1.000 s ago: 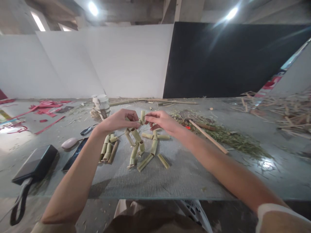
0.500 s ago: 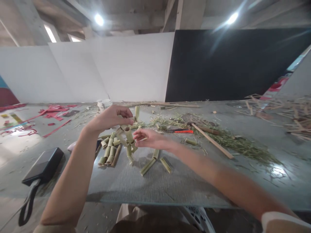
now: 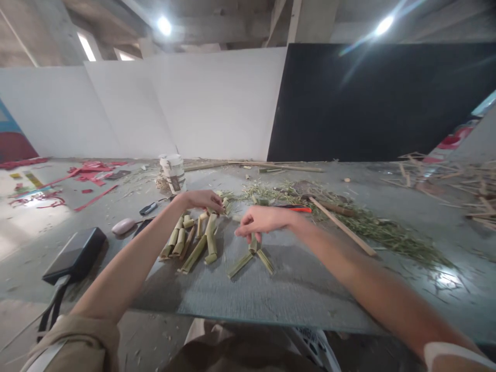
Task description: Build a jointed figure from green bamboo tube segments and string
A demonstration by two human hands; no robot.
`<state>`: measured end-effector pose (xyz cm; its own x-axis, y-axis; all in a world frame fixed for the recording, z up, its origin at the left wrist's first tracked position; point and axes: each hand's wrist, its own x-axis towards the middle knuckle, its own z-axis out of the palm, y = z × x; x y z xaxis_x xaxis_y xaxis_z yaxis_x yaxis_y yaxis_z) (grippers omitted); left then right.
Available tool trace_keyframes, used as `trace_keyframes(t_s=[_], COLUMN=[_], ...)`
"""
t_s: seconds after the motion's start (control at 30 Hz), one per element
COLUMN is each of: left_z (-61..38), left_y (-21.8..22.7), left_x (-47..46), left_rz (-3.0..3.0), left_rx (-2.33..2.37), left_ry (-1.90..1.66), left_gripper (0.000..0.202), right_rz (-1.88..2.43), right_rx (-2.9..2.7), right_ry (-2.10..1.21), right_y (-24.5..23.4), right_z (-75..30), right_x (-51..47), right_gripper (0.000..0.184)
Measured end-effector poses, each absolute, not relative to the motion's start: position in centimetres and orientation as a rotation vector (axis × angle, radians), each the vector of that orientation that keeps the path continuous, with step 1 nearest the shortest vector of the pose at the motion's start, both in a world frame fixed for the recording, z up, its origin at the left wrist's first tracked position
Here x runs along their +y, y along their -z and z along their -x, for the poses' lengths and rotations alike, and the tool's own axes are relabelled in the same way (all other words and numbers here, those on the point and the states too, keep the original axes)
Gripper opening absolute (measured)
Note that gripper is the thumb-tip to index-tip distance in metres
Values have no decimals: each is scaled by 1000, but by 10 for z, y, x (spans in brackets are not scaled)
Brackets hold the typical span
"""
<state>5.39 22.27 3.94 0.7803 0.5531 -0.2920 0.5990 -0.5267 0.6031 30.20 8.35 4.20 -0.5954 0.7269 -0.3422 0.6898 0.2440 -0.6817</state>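
My left hand (image 3: 209,200) is closed, its fingertips pinching the upper part of a jointed bamboo figure (image 3: 210,232). The figure is made of green tube sections, and its legs point towards me on the table. To the right, my right hand (image 3: 259,221) curls downward, its fingers around the upper end of a short bamboo piece (image 3: 253,246). Two split bamboo lengths (image 3: 239,265) spread out from below that piece. Left of the figure, several bamboo tubes (image 3: 176,242) lie side by side, partly behind my left forearm.
A black box with a strap (image 3: 75,256) and a computer mouse (image 3: 124,226) lie at the left. Behind stands a white bucket (image 3: 172,173). To the right are a wooden-handled tool (image 3: 343,227), an orange-and-black tool (image 3: 296,208) and green shavings (image 3: 382,235). The table edge (image 3: 248,324) is nearest me.
The bamboo figure has been lowered and now shows further towards me. My right hand has left it, moving right to the short bamboo piece, which has turned slightly. My left hand has moved slightly right and lower.
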Motion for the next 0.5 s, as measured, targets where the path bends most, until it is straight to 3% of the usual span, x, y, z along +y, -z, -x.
trace_keyframes(t_s=[0.13,0.3,0.5], left_z=[-63,-54,-6], left_y=[-19,-24,-32], left_x=[234,224,181], left_rz=[-2350,-2497,-2674], left_rx=[871,948,1100], left_ry=[143,96,-114], left_gripper=[35,34,37], right_rz=[1398,1445,1356], right_rx=[-2380,-2338,-2495], right_ry=[-1247,-1189,-735], right_y=[-41,-43,-39], right_z=[-297,-290,-266], right_x=[85,83,60], right_gripper=[56,45,30])
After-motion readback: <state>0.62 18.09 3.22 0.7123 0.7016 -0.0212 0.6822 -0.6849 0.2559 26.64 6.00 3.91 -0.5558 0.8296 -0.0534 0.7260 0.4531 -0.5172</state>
